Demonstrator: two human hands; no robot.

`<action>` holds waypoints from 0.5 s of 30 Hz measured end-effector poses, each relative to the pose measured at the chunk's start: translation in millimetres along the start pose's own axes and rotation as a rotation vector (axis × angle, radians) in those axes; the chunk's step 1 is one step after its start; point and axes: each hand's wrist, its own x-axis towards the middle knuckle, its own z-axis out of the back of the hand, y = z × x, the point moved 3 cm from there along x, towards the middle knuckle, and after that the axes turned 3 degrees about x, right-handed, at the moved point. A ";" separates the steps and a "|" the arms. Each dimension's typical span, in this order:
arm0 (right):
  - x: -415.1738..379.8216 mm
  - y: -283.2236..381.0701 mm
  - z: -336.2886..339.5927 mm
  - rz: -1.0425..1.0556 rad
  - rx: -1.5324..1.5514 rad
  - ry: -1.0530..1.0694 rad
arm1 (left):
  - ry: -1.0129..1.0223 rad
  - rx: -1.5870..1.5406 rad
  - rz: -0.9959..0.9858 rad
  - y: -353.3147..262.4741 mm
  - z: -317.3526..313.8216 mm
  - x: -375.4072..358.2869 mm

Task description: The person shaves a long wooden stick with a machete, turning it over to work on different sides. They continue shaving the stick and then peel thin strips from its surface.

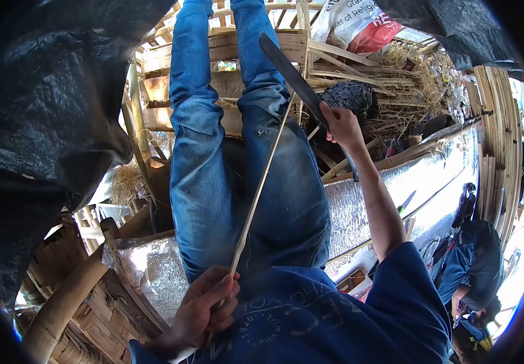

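Observation:
My left hand (206,308) is closed around the lower end of a thin bamboo strip (262,182), close to the front of the blue shirt (310,309). From there the strip slants up over the jeans (198,176) to its narrow far tip near the right knee. My right hand (342,128) grips a machete (289,71), with the arm stretched out. Its long dark blade points up and to the left, above the strip's far end and across the right lower leg.
Split bamboo and straw (395,91) lie in a pile at the upper right. Silver foil sheeting (389,188) covers the surface beside the legs. Black plastic sheet (43,103) hangs at the left, above a bamboo pole (62,303). Another person (474,267) is at the lower right.

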 end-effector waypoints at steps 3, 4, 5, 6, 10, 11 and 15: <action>22.2 -7.8 -10.9 0.034 -0.069 -0.041 | 0.004 0.014 0.000 -1.3 -2.2 -0.1; 24.3 -6.6 -14.3 0.052 -0.045 -0.030 | 0.014 0.010 0.007 -1.7 -3.1 0.1; 26.3 -5.3 -17.6 0.069 -0.022 -0.017 | 0.011 0.010 0.004 -2.4 -3.7 0.2; 25.7 -5.7 -21.0 0.076 -0.006 -0.022 | 0.015 -0.002 0.015 -2.3 -4.3 0.0; 15.9 0.8 -33.5 0.178 -0.014 -0.020 | 0.017 -0.014 0.031 -3.1 -8.1 -1.0; 14.4 1.2 -34.8 0.175 -0.012 -0.021 | 0.015 -0.012 0.032 -2.9 -8.5 -0.8; 2.8 5.0 -34.6 0.198 0.011 -0.021 | 0.046 -0.024 0.034 -1.9 -11.4 -1.7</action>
